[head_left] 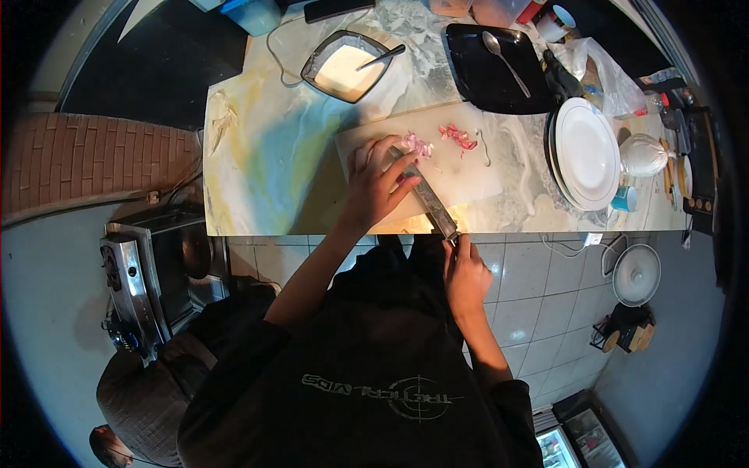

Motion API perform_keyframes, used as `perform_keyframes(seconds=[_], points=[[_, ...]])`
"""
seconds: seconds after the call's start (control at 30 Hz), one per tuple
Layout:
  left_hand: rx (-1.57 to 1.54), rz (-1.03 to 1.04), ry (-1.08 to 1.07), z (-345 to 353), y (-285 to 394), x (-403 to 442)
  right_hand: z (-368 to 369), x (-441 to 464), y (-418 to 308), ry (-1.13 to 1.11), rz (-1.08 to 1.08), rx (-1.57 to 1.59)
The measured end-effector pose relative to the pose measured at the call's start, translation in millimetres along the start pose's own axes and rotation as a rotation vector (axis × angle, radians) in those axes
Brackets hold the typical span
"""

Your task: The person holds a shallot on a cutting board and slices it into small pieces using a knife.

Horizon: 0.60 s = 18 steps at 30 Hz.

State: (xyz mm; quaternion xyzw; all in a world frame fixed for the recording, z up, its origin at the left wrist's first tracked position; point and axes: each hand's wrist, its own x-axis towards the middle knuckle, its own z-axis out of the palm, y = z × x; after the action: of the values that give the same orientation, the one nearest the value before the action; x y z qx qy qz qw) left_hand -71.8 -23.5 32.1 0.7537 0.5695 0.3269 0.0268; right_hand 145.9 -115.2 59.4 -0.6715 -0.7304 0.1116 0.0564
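Observation:
My right hand (468, 274) is wrapped around the handle of a long kitchen knife (434, 204) at the table's front edge. The blade slants up and left across a pale cutting board (470, 178). Near the blade's tip, my left hand (378, 186) rests over the board with its fingers bent around the blade. What lies under those fingers is mostly hidden. Chopped pinkish shallot (418, 145) sits just beyond the fingertips. To its right is a small pile of cut red pieces (458, 137), perhaps chili.
A square black bowl (343, 92) of pale batter holds a spoon. Behind the board lies a black tray (488, 82) with a metal spoon (507, 64). White plates (587, 156) are stacked at right. Another person (156, 398) is at lower left, close to a stove (129, 269).

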Motion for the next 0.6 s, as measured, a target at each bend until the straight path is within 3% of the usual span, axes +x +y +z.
perform_keyframes(seconds=[0.1, 0.17, 0.3, 0.33, 0.37, 0.47, 0.6], points=[[-0.108, -0.091, 0.011, 6.1, -1.8, -6.0, -1.1, -3.2, 0.4, -0.001, 0.006, 0.077], [-0.14, -0.156, 0.233, 18.9, -10.5, -24.4, 2.5, -8.9, 2.5, 0.0, 0.009, 0.152], [-0.257, -0.33, 0.297, 13.9, -7.9, -45.6, 4.1, -16.5, 7.2, -0.128, 0.079, 0.573], [-0.192, -0.263, 0.196, 9.3, -6.3, -44.7, -2.0, -14.6, 4.7, -0.204, 0.15, 0.745], [-0.129, -0.196, 0.095, 5.6, -4.6, -43.8, -9.6, -13.3, 1.9, -0.262, 0.22, 0.715], [-0.134, -0.172, -0.025, 9.6, -3.3, -39.8, -5.0, -13.9, 6.3, -0.277, 0.124, 0.698], [-0.129, -0.224, -0.01, 20.9, -3.1, -35.3, 3.6, -13.5, 9.2, -0.283, 0.092, 0.621]])
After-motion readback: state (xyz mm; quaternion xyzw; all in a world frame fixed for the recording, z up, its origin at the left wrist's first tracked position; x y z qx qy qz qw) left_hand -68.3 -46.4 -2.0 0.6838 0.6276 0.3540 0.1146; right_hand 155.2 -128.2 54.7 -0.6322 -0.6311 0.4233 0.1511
